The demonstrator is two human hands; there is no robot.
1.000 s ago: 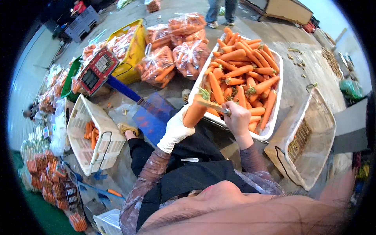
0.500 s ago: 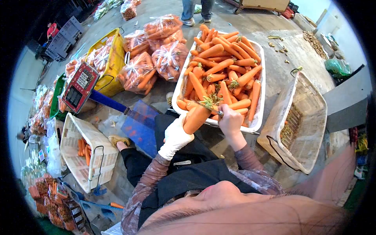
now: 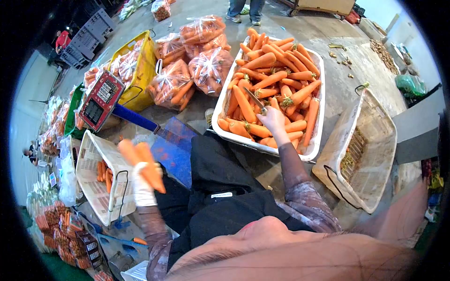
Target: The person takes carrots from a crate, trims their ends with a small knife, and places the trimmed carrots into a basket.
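we clasp carrots (image 3: 152,169) in gloved left hand (image 3: 141,183), white crate (image 3: 88,174) near it; loose grip could spill one past rim. our right hand (image 3: 273,120) wraps knife (image 3: 253,98); stray swing could nick heaped carrots (image 3: 302,93) beneath.

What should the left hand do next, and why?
Probably lower its carrots into the left plastic crate: the gloved left hand has them close to it, and a few carrots already lie inside, while the right hand holds the knife.
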